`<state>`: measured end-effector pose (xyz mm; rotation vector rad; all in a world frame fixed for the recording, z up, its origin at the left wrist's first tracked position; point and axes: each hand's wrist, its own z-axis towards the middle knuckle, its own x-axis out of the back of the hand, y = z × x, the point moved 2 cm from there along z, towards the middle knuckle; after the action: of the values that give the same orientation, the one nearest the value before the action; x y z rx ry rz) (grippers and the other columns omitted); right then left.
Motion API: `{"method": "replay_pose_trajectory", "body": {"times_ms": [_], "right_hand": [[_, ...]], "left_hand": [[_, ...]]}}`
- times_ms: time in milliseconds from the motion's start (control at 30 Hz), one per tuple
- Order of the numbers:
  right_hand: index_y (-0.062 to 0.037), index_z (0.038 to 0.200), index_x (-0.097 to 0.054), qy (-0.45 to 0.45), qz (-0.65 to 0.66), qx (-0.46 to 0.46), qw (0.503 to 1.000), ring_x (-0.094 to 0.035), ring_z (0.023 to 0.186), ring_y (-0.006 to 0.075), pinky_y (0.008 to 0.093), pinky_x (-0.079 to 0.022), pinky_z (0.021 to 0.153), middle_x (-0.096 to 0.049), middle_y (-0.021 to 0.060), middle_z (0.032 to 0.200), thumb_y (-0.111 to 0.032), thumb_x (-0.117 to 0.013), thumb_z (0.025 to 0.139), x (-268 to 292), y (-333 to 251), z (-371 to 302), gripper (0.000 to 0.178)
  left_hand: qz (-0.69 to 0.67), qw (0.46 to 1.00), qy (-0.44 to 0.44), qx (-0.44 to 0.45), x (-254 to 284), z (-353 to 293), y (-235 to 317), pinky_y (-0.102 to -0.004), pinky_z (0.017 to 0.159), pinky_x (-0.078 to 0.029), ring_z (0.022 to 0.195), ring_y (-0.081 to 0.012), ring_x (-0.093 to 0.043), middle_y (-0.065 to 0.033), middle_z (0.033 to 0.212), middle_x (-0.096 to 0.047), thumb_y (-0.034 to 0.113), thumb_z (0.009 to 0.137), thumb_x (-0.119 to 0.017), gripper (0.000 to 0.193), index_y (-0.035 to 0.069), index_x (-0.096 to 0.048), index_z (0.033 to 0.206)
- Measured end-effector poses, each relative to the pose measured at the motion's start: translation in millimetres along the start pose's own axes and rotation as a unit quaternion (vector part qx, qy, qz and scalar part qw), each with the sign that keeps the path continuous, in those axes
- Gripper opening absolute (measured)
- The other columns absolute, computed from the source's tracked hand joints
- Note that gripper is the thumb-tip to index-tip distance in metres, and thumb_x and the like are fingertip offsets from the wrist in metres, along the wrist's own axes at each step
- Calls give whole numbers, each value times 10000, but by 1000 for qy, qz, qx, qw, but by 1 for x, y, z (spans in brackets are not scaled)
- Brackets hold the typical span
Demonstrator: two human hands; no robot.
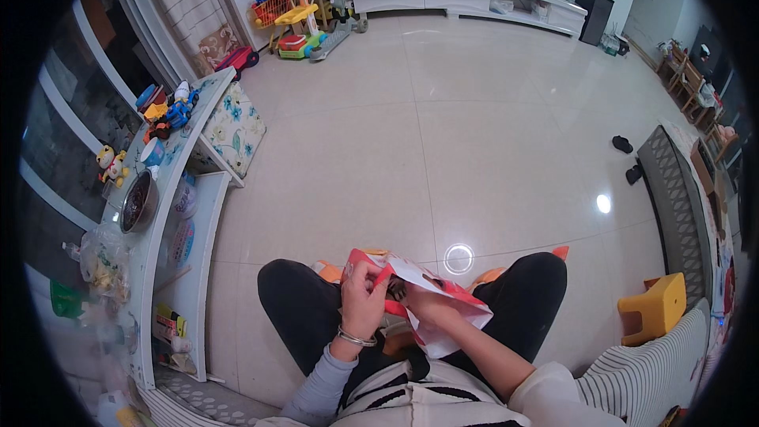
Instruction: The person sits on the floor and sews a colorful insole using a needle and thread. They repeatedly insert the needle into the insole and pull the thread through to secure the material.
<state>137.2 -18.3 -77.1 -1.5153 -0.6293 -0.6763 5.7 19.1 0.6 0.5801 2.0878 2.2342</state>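
Over my lap, between my bent knees in dark trousers, lies a red and white bag (468,318) with its mouth spread. My left hand (362,302), a metal bangle at its wrist, is closed on the bag's red edge. Into the mouth of the bag reaches my right hand (424,305); its fingers are hidden there. Something dark (397,290) shows beside it inside the bag, too small to make out.
To my left stands a white shelf unit (212,269) with a metal bowl (139,202), toys and plastic bags. A yellow stool (655,308) is by the striped sofa (644,372) on my right. Toys and a scooter (332,39) stand far ahead, near a white TV cabinet (466,0).
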Motion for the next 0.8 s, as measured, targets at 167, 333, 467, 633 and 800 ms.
{"method": "replay_pose_trajectory", "body": {"times_ms": [167, 333, 467, 633, 800], "right_hand": [[-15, 1149, -476, 32, -4, -40, 999, -465, 1094, 350, 385, -389, 894, -516, 227, 1115, -173, -543, 762, -6, 33, -7, 423], [-13, 1129, -486, 33, 176, -85, 980, -508, 1018, 305, 355, -399, 888, -529, 195, 1119, -151, -464, 846, -40, 64, -6, 317], [-26, 1136, -490, 15, -16, -3, 1000, -507, 1020, 291, 348, -402, 888, -527, 182, 1133, -188, -426, 876, -30, 52, -8, 313], [-60, 1168, -491, -1, 16, -68, 998, -489, 1069, 309, 356, -397, 911, -517, 166, 1169, -280, -405, 882, -21, 45, -10, 371], [-56, 1134, -503, 41, 225, -148, 962, -504, 1016, 341, 376, -414, 871, -535, 170, 1102, -277, -417, 864, -6, 40, -22, 359]], "left_hand": [[15, 998, 0, -61, -13, -4, -1, -160, 466, -370, 544, -12, -460, 24, 629, -488, 7, 830, -561, 95, 15, -469, 809], [1, 999, -12, -52, -10, -8, 14, -162, 468, -368, 549, -10, -459, 22, 627, -485, 6, 830, -562, 97, 13, -467, 809], [-12, 998, -17, -52, -9, -11, 17, -162, 473, -368, 552, -10, -458, 20, 631, -483, 13, 831, -565, 97, 11, -470, 813], [-29, 999, -17, -32, -6, -10, 24, -165, 490, -384, 566, -19, -477, 11, 647, -496, 24, 836, -567, 96, 5, -476, 812], [-32, 999, 4, -16, -2, -5, 18, -180, 484, -398, 568, -37, -514, -12, 650, -531, 41, 835, -580, 109, 0, -483, 807]]}}
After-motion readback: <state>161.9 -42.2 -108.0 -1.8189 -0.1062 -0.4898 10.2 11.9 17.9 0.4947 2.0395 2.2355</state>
